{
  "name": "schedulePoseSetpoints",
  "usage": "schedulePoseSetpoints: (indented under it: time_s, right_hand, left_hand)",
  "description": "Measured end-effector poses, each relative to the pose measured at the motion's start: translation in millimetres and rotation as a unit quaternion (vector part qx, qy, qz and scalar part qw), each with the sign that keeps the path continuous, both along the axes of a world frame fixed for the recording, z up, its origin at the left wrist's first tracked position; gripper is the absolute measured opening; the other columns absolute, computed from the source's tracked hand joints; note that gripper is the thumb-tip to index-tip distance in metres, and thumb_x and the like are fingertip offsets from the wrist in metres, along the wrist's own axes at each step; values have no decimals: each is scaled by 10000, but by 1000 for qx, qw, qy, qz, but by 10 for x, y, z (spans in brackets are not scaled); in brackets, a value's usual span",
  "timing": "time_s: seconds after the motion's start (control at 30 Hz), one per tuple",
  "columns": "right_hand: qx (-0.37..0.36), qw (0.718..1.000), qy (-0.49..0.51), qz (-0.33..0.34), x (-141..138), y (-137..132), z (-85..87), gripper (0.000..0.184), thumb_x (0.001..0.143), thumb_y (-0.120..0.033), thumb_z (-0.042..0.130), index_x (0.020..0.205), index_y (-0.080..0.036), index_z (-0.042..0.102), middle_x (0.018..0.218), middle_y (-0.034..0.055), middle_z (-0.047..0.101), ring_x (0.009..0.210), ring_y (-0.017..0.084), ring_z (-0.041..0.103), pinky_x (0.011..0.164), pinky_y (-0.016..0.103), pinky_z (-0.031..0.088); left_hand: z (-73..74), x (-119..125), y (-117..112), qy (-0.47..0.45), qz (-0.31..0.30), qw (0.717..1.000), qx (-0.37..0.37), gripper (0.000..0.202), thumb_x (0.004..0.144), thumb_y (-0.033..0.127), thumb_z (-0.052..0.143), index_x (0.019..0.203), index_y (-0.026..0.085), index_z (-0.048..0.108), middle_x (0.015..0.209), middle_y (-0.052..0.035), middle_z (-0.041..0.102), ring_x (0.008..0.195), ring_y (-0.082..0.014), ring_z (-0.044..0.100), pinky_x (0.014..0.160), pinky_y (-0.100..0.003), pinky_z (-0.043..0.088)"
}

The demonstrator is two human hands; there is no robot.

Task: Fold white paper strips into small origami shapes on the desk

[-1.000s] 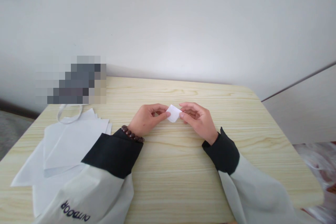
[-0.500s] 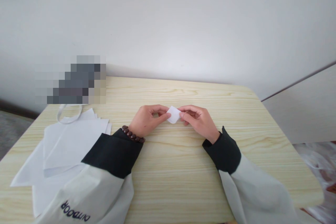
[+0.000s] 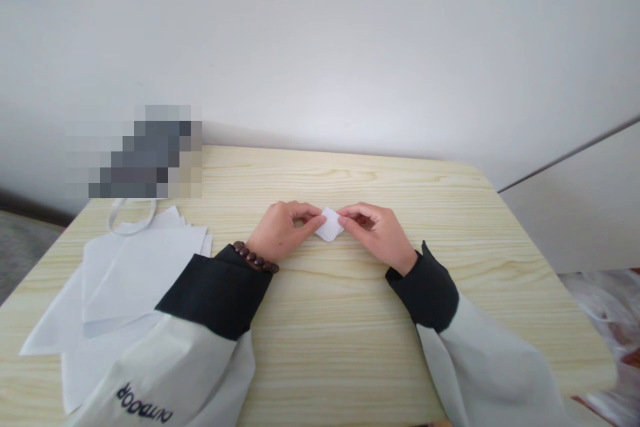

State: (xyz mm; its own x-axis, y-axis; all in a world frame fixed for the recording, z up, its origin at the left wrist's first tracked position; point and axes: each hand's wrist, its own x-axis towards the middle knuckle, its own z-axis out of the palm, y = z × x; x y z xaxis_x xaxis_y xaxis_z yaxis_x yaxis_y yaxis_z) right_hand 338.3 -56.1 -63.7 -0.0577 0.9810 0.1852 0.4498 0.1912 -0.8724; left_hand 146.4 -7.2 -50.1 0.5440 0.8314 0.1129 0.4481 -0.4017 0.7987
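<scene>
A small folded piece of white paper [image 3: 329, 227] is held between my two hands above the middle of the table. My left hand [image 3: 287, 229], with a dark bead bracelet [image 3: 255, 258] at its wrist, pinches the paper's left corner between thumb and fingers. At the opposite corner my right hand [image 3: 374, 229] grips it the same way, thumb nearest me. The fingertips behind the paper are partly hidden.
White paper sheets [image 3: 135, 280] lie overlapping on the left of the pale wooden table [image 3: 340, 360]. A white ring-shaped band [image 3: 132, 232] rests by their far edge, near a blurred-out dark object [image 3: 145, 153]. A white wall [image 3: 350, 47] stands behind the table.
My right thumb and fingers have shifted slightly left along the paper. The paper sits a little lower and its tilt has changed slightly. Both hands keep their hold.
</scene>
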Motion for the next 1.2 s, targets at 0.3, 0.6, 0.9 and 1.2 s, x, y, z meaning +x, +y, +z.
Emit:
schedulePoseSetpoints:
  time_s: [0.3,0.6,0.9,1.2]
  right_hand:
    - [88,983,-158,20,-7,8,9,107,818,-279,620,792,-190,672,797,31,654,782,154,578,682,271,444]
    - [143,972,-169,75,44,-5,-33,99,873,-213,540,878,-194,637,867,35,639,826,145,578,761,271,469]
    - [240,910,-309,136,61,-65,-46,219,908,-139,419,952,-176,630,950,76,638,879,182,532,792,330,480]
    - [239,923,-285,96,9,-119,-88,223,800,-83,488,945,-156,641,982,93,619,933,206,523,843,362,472]
  left_hand:
    - [-112,-24,55,75,-17,981,176,160,807,295,595,790,179,705,802,-46,686,822,-201,557,781,-345,440]
    - [-129,-86,69,74,-87,958,263,141,833,240,563,859,182,689,823,-41,666,806,-169,563,740,-285,470]
    - [-126,-138,-31,123,-134,893,412,250,900,166,419,957,178,662,845,-52,646,759,-132,573,660,-236,480]
    - [-51,-81,-100,147,-55,927,341,133,795,250,576,807,222,706,845,-30,645,807,-178,559,690,-296,483]
